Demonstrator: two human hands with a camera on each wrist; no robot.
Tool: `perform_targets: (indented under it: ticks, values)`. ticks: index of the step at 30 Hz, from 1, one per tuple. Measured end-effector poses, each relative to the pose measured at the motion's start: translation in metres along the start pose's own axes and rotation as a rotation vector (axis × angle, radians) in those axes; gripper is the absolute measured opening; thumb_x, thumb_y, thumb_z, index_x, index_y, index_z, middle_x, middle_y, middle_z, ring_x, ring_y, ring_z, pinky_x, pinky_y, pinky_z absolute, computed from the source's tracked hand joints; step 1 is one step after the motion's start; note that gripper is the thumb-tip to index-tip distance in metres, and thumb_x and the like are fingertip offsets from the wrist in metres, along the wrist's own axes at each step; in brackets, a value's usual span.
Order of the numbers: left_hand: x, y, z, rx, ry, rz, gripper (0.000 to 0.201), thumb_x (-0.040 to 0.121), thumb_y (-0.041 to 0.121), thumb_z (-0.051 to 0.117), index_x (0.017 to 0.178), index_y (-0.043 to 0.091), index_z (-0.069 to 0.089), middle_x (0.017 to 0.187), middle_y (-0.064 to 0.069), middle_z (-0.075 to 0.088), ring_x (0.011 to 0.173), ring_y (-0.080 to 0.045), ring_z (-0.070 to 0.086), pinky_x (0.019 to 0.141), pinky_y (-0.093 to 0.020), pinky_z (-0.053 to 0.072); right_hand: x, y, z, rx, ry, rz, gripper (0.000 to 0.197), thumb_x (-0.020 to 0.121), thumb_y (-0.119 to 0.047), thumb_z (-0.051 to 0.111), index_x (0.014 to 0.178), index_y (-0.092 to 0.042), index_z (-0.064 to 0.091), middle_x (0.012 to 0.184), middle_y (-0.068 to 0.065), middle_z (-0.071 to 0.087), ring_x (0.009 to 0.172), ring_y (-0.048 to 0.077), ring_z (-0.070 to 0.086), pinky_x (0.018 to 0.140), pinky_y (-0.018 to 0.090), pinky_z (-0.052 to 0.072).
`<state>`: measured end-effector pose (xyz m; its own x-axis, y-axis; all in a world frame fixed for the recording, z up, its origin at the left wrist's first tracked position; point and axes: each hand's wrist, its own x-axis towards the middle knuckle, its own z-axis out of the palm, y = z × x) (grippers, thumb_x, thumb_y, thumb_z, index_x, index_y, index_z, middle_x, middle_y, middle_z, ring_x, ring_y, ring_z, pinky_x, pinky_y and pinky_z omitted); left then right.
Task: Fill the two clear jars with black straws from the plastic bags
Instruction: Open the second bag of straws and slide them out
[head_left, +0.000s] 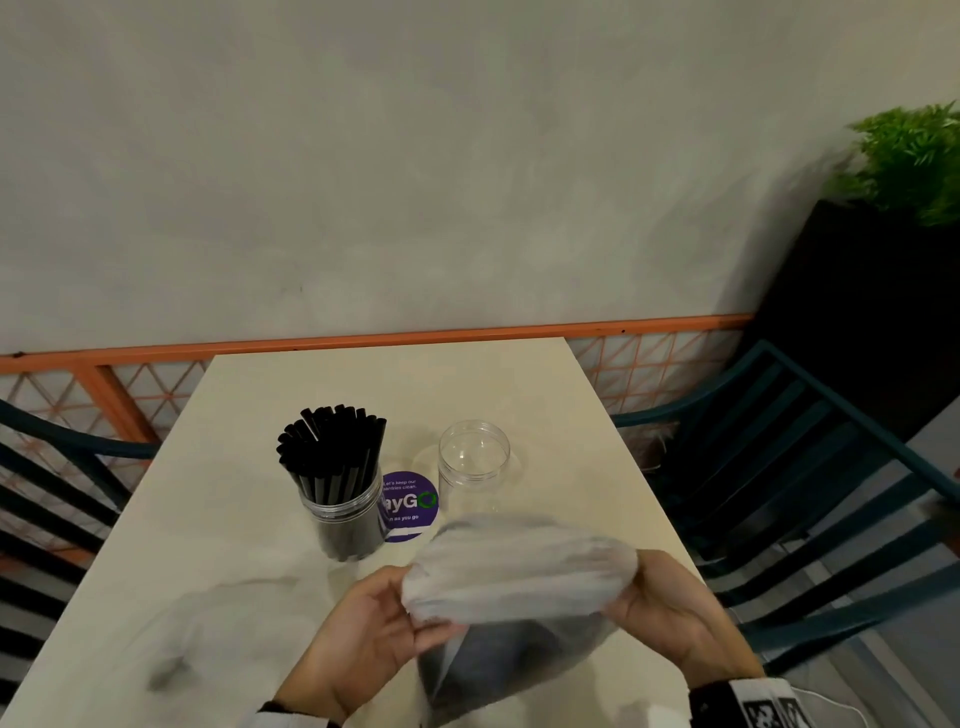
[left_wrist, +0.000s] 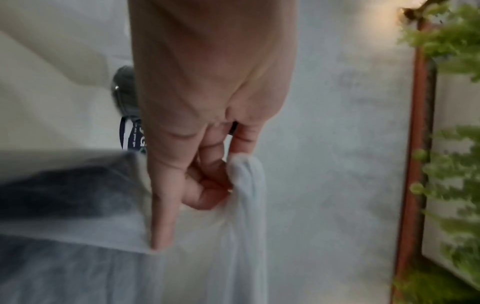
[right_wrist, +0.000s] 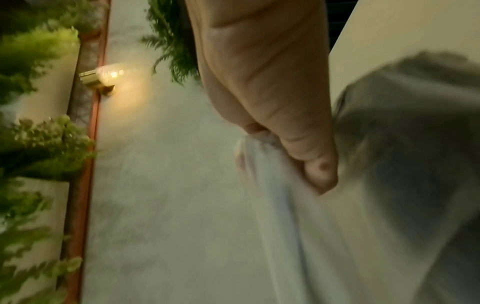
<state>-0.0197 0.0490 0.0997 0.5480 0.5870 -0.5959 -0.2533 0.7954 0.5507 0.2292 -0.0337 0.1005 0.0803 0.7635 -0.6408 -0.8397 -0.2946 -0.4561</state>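
Observation:
A clear jar (head_left: 347, 519) packed with black straws (head_left: 332, 452) stands at the table's middle left. To its right stands a second clear jar (head_left: 474, 462), with nothing in it. Near the front edge both hands hold a cloudy plastic bag (head_left: 519, 571) by its top, dark straws showing blurred inside it lower down. My left hand (head_left: 374, 618) pinches the bag's left end (left_wrist: 244, 185), fingers curled into the plastic. My right hand (head_left: 670, 608) grips the right end (right_wrist: 272, 174). The bag is motion-blurred.
A round purple sticker (head_left: 408, 506) lies on the cream table (head_left: 234, 545) between the jars. A blurred pale bag (head_left: 208, 623) lies at the front left. Dark slatted chairs (head_left: 810, 467) flank the table; a planter with greenery (head_left: 909, 156) stands at the right.

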Motion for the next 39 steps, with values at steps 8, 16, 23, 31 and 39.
perform_targets:
  ticks: [8,16,23,31,39]
  values:
    - [-0.006,0.006,0.007,-0.019,-0.059,0.097,0.033,0.087,0.027,0.047,0.102,0.005,0.066,0.101,-0.015,0.072,0.088,-0.029,0.069,0.080,-0.047,0.054,-0.024,0.002,0.002,-0.421,-0.130,-0.196,0.013,0.083,-0.020,0.065,0.087,-0.007,0.064,0.090,0.010,0.071,0.079,0.022,0.069,0.069,0.034,0.059]
    - [0.001,-0.006,0.005,1.004,0.318,0.326,0.024,0.075,0.030,0.069,0.061,0.014,0.057,0.077,-0.004,0.057,0.070,-0.016,0.055,0.063,-0.027,0.044,-0.004,0.009,-0.009,-1.273,0.510,-0.692,0.012,0.092,-0.014,0.054,0.089,-0.010,0.065,0.097,0.008,0.055,0.074,0.018,0.057,0.059,0.015,0.041]
    - [0.002,-0.009,-0.004,1.168,0.447,0.370,0.034,0.073,0.014,0.068,0.094,0.015,0.042,0.087,-0.005,0.050,0.074,-0.016,0.050,0.058,-0.023,0.040,-0.004,0.019,-0.006,-1.188,0.482,-0.657,0.011,0.093,-0.015,0.051,0.091,-0.013,0.061,0.089,0.008,0.064,0.080,0.026,0.063,0.068,0.028,0.054]
    - [0.011,-0.015,0.009,1.092,0.497,0.519,0.023,0.073,0.018,0.070,0.079,0.012,0.048,0.078,-0.004,0.055,0.074,-0.021,0.051,0.059,-0.023,0.039,0.005,0.041,0.009,-1.333,0.453,-0.531,0.032,0.074,-0.023,0.073,0.093,-0.016,0.049,0.093,0.007,0.058,0.079,0.021,0.056,0.057,0.022,0.040]
    - [0.013,-0.001,-0.015,1.148,0.666,0.582,0.024,0.071,0.001,0.060,0.087,0.006,0.043,0.091,-0.012,0.047,0.071,-0.029,0.046,0.062,-0.033,0.036,0.002,0.021,-0.009,-1.396,0.523,-0.609,0.029,0.079,-0.020,0.072,0.090,-0.014,0.045,0.082,0.004,0.054,0.065,0.009,0.047,0.051,0.015,0.032]
